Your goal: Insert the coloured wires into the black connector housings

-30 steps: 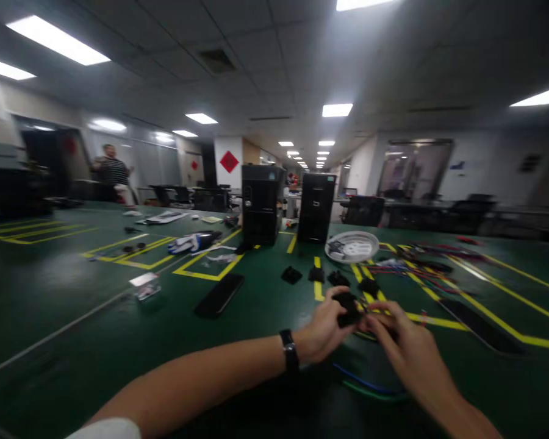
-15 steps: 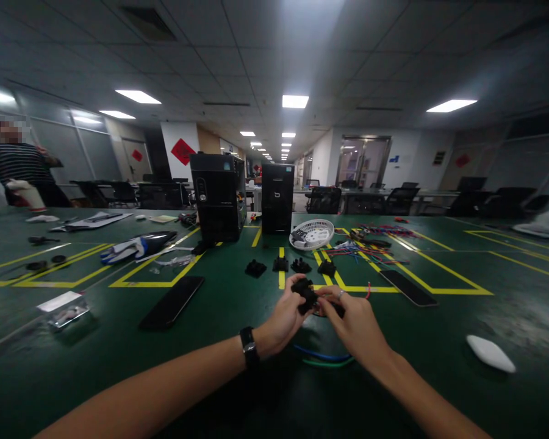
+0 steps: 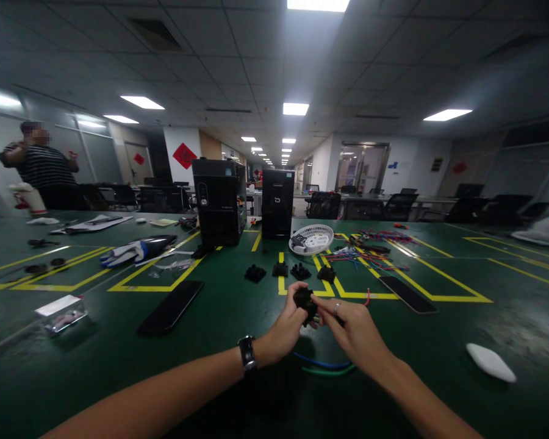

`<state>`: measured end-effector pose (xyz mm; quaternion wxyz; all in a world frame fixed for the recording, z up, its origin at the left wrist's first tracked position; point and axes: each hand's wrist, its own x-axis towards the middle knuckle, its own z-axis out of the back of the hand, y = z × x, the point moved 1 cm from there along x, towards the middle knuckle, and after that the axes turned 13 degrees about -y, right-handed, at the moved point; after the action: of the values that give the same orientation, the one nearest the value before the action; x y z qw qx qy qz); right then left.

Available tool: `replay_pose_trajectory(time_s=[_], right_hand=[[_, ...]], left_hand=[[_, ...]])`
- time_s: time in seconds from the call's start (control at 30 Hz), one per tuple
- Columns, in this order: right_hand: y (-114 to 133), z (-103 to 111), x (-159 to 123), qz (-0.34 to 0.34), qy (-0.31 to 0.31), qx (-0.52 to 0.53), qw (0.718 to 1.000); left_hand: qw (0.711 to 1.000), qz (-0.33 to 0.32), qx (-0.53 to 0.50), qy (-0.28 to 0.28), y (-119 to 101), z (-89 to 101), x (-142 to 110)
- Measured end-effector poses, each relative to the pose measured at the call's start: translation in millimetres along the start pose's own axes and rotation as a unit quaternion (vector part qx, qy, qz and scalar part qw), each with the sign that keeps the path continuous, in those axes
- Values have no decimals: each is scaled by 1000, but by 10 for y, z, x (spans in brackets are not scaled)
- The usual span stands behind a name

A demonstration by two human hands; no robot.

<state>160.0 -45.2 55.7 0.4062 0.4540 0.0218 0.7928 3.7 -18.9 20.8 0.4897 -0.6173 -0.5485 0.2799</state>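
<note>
Just over the near middle of the table, my left hand [image 3: 289, 322] is closed around a small black plastic part [image 3: 304, 299] and holds it upright. My right hand [image 3: 351, 320], with a ring on one finger, pinches at the part's right edge. What lies between those fingertips is mostly hidden. A blue wire [image 3: 322, 364] and a green wire [image 3: 327, 371] curve on the table below the right hand. Beyond the hands sit several similar black parts, among them one at the left [image 3: 255, 272] and one at the right [image 3: 326, 273].
Two black computer towers, left [image 3: 217, 201] and right [image 3: 277, 204], stand farther back. A white basket [image 3: 318, 235] leans near loose coloured wires [image 3: 384, 239]. Dark phone-like slabs lie left [image 3: 171, 306] and right [image 3: 408, 294]; a white mouse [image 3: 490, 362] lies right. A person [image 3: 46, 161] stands far left.
The black part has turned in my left hand and sits slightly lower. My right fingertips have shifted on its right edge. The view has tilted up slightly; the far person has raised their hands.
</note>
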Motion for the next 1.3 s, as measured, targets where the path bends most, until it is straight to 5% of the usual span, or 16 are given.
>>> replay_pose_trajectory(time_s=[0.23,0.43,0.57,0.63,0.67,0.77,0.83,0.9,1.1,1.2,1.3], right_hand=[[-34,-18,-8,37,5,38,999],[-320,-240,8,0,-31,36,999],[-278,-53,187,-3,16,11,1000],[-206,100,229,-18,-21,-31,999],[-180,152,227,-37,-55,-53,996],[-174,107,157,-55,-73,-83,992],[-209,-64,113,-19,31,-59,998],[-228,-221,109,22,67,-65,995],[-174,-213,220,12,-59,-64,996],[-284,-77,290,2,-43,-63,997],[-570,75,400,-17,20,-113,993]], left_hand=[[996,-34,80,-8,23,35,7],[957,-146,217,-121,-73,64,139],[945,-198,233,-119,-230,39,291],[961,-172,132,-173,-414,109,420],[958,-136,59,-246,-525,188,503],[901,-82,-90,-416,-805,508,806],[919,-67,-85,-378,-844,659,971],[951,-44,-35,-304,-733,681,999],[992,10,-9,-125,-3,112,734],[996,34,-14,-76,160,-143,745],[994,-19,102,-39,50,-85,836]])
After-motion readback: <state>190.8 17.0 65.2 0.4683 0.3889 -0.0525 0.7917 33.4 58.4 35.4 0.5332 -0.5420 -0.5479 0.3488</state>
